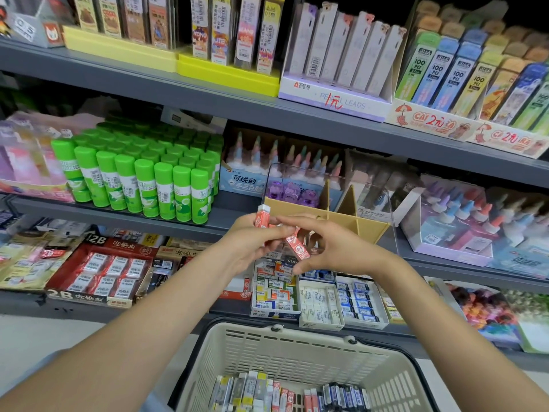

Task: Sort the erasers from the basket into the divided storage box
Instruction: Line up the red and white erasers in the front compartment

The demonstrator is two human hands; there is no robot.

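My left hand (252, 242) grips a small bunch of orange-sleeved erasers (262, 219), one sticking up above the fingers. My right hand (329, 248) pinches another orange eraser (298, 247) that tilts down between the two hands. Both hands hover in front of the divided storage box (361, 226), a tan box with upright partitions and a clear plastic guard, which stands on the middle shelf. Purple items lie in its left rear compartment. Below, the beige basket (297, 346) holds several erasers (285, 394) in yellow, orange, white and blue sleeves.
Green glue sticks (139, 176) stand left of the box on the same shelf. Glue bottles (463, 221) stand to its right. The lower shelf holds open eraser cartons (320, 295) and red 2B eraser packs (104, 272). Pencil-lead packs (341, 55) fill the top shelf.
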